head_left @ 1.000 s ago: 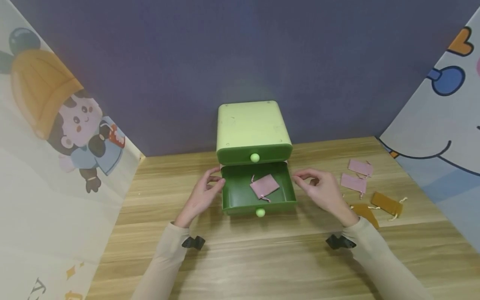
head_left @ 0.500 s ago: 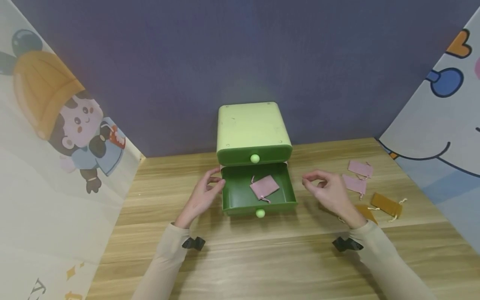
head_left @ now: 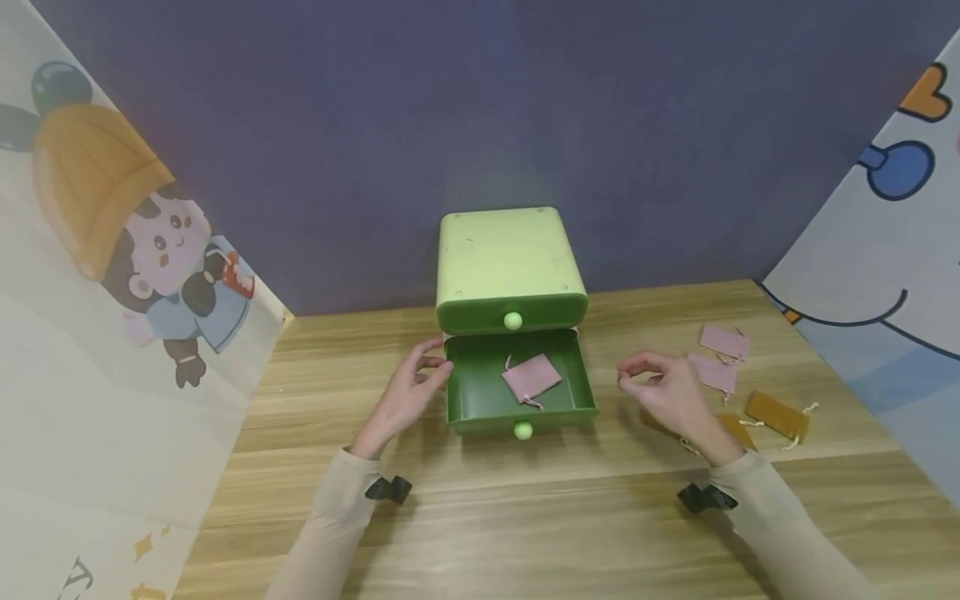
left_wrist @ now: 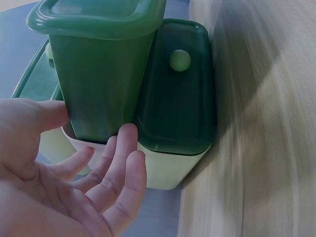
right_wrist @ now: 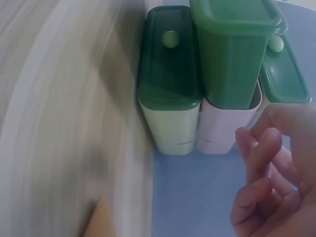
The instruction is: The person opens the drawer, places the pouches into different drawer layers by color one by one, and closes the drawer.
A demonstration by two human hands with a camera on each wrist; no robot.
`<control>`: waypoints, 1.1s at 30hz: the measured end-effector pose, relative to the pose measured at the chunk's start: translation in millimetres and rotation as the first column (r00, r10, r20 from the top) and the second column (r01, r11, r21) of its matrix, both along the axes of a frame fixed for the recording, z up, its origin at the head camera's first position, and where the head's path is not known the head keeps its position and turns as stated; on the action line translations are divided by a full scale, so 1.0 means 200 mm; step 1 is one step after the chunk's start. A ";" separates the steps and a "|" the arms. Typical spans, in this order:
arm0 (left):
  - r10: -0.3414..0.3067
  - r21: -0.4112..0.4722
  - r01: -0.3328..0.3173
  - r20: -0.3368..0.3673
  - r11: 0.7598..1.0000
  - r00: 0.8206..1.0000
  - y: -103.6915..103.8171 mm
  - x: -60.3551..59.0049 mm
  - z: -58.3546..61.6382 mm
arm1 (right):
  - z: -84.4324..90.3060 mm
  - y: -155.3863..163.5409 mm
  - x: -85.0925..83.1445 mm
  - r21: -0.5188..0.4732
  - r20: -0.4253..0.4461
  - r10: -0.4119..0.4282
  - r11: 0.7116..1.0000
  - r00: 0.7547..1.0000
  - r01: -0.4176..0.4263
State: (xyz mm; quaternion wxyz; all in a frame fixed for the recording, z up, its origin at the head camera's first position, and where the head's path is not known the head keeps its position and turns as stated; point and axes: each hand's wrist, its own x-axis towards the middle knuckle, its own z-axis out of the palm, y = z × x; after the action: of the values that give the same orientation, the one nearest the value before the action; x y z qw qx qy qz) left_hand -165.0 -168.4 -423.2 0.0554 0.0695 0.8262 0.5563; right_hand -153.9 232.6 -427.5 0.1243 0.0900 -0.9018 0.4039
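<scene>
A small cabinet point(head_left: 510, 254) with a cream top and green drawer fronts stands against the back wall. Its middle drawer point(head_left: 480, 392) is pulled out, with a pink drawstring pouch point(head_left: 532, 377) lying inside. My left hand point(head_left: 401, 398) is at that drawer's left wall, fingers relaxed; in the left wrist view the thumb and fingertips point(left_wrist: 129, 132) appear to touch the drawer. To the drawer's right, my right hand point(head_left: 667, 396) hovers over the table, loosely curled and holding nothing. It partly covers a pink pouch point(head_left: 716, 372) and brown pouches point(head_left: 738, 432).
Another pink pouch point(head_left: 723, 341) and a brown pouch point(head_left: 777, 415) lie on the wooden table point(head_left: 525, 533) at the right. Closed drawers with round knobs sit above and below the pulled-out one. A dark blue wall point(head_left: 360, 150) stands behind; printed panels flank both sides.
My right hand has moved from beside the drawer's right wall outward to the right, toward the pouches. My left hand and the drawer have stayed in place.
</scene>
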 end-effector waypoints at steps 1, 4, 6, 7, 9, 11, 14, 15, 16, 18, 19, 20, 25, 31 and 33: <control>0.001 0.001 -0.001 -0.001 1.000 1.000 0.00 0.00 0.00 | 0.00 0.01 0.00 0.007 0.006 -0.004 1.000 1.000 0.004; 0.003 0.001 -0.003 -0.006 1.000 1.000 0.00 0.00 0.00 | -0.01 0.03 0.00 0.021 0.011 -0.011 1.000 1.000 0.010; 0.003 0.001 -0.003 -0.007 1.000 1.000 0.00 0.00 0.00 | -0.02 0.05 -0.01 0.026 0.005 -0.013 1.000 1.000 0.013; 0.003 0.001 -0.003 -0.008 1.000 1.000 0.00 0.00 0.00 | -0.03 0.06 -0.01 0.034 -0.003 -0.012 0.999 1.000 0.012; 0.000 -0.004 0.000 -0.009 1.000 1.000 0.00 0.00 0.00 | -0.05 0.08 -0.02 0.046 -0.017 -0.017 0.999 1.000 0.018; 0.000 -0.005 0.000 -0.009 1.000 1.000 0.00 0.00 0.00 | -0.06 0.11 -0.03 0.056 -0.025 -0.023 0.998 0.999 0.025; 0.000 -0.006 0.000 -0.008 1.000 1.000 0.00 0.00 -0.01 | -0.09 0.15 -0.05 0.080 -0.019 -0.028 0.996 0.999 0.030; 0.001 -0.005 -0.001 -0.008 1.000 1.000 0.00 0.00 -0.01 | -0.09 0.16 -0.06 0.088 -0.016 -0.030 0.996 0.999 0.032; 0.002 -0.006 -0.002 -0.008 1.000 1.000 0.00 0.00 -0.01 | -0.09 0.17 -0.07 0.096 -0.004 -0.034 0.995 0.999 0.034; 0.003 -0.007 -0.003 -0.009 1.000 1.000 0.00 0.00 -0.01 | -0.10 0.21 -0.09 0.111 0.020 -0.044 0.993 0.999 0.041; 0.002 -0.007 -0.002 -0.010 1.000 1.000 0.00 0.00 -0.01 | -0.10 0.22 -0.10 0.117 0.032 -0.050 0.992 0.998 0.046; 0.002 -0.009 -0.002 -0.011 1.000 1.000 0.00 0.00 -0.01 | -0.10 0.24 -0.11 0.120 0.049 -0.058 0.991 0.997 0.052; 0.000 -0.010 0.000 -0.009 1.000 1.000 0.01 0.00 0.00 | -0.13 0.30 -0.13 0.128 0.134 -0.081 0.990 0.988 0.064; 0.003 -0.010 -0.003 -0.010 1.000 1.000 0.00 0.00 0.00 | -0.16 0.36 -0.14 0.153 0.174 -0.110 0.985 0.979 0.083; 0.003 -0.011 -0.003 -0.011 1.000 1.000 0.00 0.00 0.00 | -0.17 0.37 -0.15 0.155 0.170 -0.117 0.984 0.979 0.091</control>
State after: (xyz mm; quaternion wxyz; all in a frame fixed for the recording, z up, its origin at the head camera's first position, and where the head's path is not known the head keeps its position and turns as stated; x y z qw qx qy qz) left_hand -165.6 -168.3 -423.9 0.0505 0.0710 0.8296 0.5515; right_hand -184.3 307.4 -461.5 0.0574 0.0149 -0.9399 0.3361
